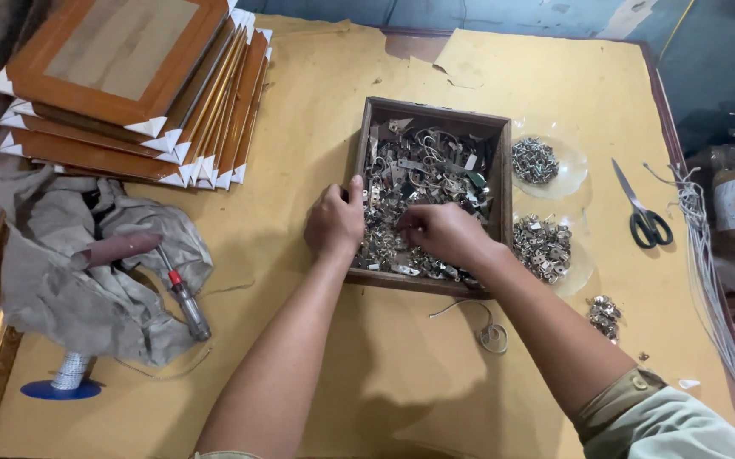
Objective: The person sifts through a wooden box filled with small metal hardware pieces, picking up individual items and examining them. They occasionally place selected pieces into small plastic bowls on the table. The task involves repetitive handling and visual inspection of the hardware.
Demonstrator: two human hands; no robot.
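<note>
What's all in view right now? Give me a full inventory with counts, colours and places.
wooden tray: one, dark brown, table centre, full of mixed metal hardware
clear dishes: two, right of tray, holding silver hangers
loose hangers: small pile, silver, near right
scissors: one, black-handled, right
picture frames: one stack, brown and gold, far left
crumpled paper: grey, left
screwdriver: one, red collar, on paper
string: white, right edge
table: yellow covering
left hand: on tray's left wall
right hand: in the hardware
</note>
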